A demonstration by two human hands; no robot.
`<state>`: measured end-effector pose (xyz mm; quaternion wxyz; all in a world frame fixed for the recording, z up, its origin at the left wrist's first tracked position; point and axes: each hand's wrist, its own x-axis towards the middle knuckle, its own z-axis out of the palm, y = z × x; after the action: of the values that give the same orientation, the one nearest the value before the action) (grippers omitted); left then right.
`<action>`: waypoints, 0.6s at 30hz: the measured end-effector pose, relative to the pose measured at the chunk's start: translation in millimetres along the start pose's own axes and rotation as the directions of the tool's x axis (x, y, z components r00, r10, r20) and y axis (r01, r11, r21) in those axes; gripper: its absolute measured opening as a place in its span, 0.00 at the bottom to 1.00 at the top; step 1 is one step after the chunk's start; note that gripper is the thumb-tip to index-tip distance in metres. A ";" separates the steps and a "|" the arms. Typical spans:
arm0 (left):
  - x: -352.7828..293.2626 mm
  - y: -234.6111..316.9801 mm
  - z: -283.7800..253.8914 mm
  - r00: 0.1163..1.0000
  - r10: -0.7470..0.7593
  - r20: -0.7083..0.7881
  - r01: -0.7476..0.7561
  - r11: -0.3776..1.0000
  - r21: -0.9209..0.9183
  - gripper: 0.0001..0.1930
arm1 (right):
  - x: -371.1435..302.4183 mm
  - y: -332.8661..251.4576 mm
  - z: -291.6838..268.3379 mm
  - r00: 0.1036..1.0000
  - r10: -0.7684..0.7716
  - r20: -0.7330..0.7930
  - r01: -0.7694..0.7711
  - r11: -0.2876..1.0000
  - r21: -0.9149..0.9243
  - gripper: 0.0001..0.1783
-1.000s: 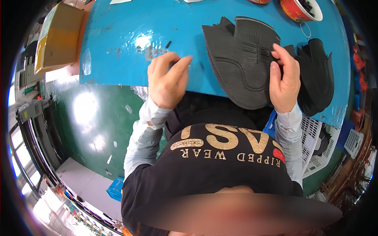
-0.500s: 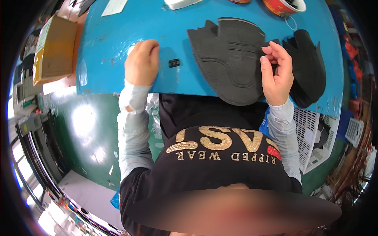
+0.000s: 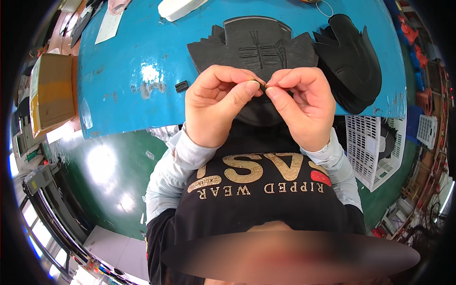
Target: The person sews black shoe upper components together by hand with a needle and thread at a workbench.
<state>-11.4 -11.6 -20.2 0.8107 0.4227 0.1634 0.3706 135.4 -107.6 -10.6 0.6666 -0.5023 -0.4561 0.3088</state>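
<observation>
My left hand [image 3: 213, 104] and my right hand [image 3: 306, 102] meet over the front edge of the table, thumbs and forefingers pinched. A small dark strip [image 3: 262, 87] shows between the fingertips of both; its exact kind is too small to make out. Beneath and behind the hands lies a black, moulded foam-like sheet [image 3: 259, 40] with a jagged upper edge and pressed lines. The hands cover part of it. Left of my left hand, a little block of black strips [image 3: 181, 86] rests on the blue tabletop.
Similar black curved sheets [image 3: 354, 71] are stacked on the right of the blue table [image 3: 133, 107]. A white object [image 3: 179, 6] and a paper [image 3: 109, 27] lie at the back. A cardboard box [image 3: 52, 92] stands left; a white plastic crate [image 3: 363, 147] sits below the right edge.
Both hands have come together in the middle and now pinch the small strip. Before, they were apart, the left over the bare tabletop and the right by the sheet. The view has shifted.
</observation>
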 end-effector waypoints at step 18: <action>1.5 -7.6 -4.0 0.926 0.343 0.157 -0.377 0.848 0.372 0.12 | -8.2 -2.2 -3.4 0.975 0.202 0.095 -0.220 0.940 0.260 0.17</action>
<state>-9.2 -11.0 -28.6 0.6306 0.6159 0.1181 0.4572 135.2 -116.7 -11.2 0.6760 -0.4425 -0.3755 0.4541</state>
